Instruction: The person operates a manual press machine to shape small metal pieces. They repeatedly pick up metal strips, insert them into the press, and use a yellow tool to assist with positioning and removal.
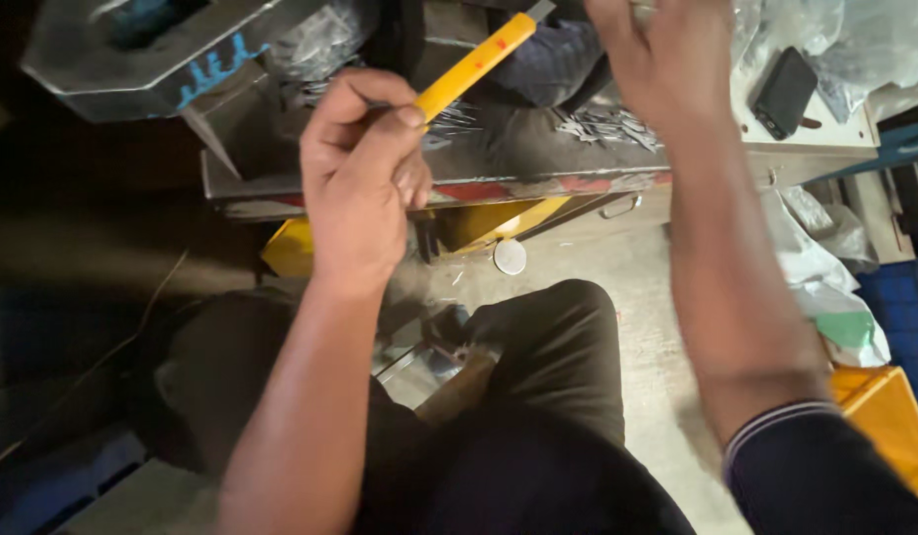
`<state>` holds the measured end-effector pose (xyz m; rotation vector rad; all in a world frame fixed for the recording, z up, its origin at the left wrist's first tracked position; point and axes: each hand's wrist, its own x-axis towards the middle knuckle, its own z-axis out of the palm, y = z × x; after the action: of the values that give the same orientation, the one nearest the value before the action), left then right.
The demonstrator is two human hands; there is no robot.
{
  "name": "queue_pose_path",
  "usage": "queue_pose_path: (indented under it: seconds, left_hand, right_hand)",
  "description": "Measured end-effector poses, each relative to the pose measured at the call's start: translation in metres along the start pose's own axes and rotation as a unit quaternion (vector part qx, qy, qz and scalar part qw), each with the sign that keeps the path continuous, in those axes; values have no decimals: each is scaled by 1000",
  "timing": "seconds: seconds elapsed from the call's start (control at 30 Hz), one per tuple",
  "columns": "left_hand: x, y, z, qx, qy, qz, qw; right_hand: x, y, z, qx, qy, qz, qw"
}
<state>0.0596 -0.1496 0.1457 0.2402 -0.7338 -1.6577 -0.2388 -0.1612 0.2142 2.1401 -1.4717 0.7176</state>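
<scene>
Yellow-handled tool (476,65): lying in the left hand (360,178), fingers pinching its lower end; long axis running diagonally, pointing up-right above the metal table (538,183). Right hand (667,64): raising near the top edge, fingertips cropped, grip impossible to tell. Black phone (784,92): resting right. Open floor (617,267) showing beneath the table edge.

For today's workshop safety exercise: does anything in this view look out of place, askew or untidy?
Yes. Small metal pieces lie scattered loose across the grey metal tray beyond the left hand, which holds a yellow tool. A round metal disc lies on the floor, and crumpled plastic bags sit heaped at the right.
</scene>
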Motion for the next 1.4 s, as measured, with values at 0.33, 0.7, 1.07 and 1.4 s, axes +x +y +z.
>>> queue_pose_path:
  seconds: [0.33,0.7,1.07,1.4]
  left_hand:
    - [-1,-10,3,17,-15,-9,1000]
    - [-4,-6,3,1,4,-5,1000]
    - [-6,-8,5,27,0,-3,1000]
    - [-7,-11,7,34,-4,-11,999]
  right_hand:
    - [-115,-57,27,138,40,225,964]
    - [-78,-132,34,-51,-68,174,981]
    - [-84,-125,30,-25,-67,167,983]
    - [-94,-90,21,-52,-90,192,976]
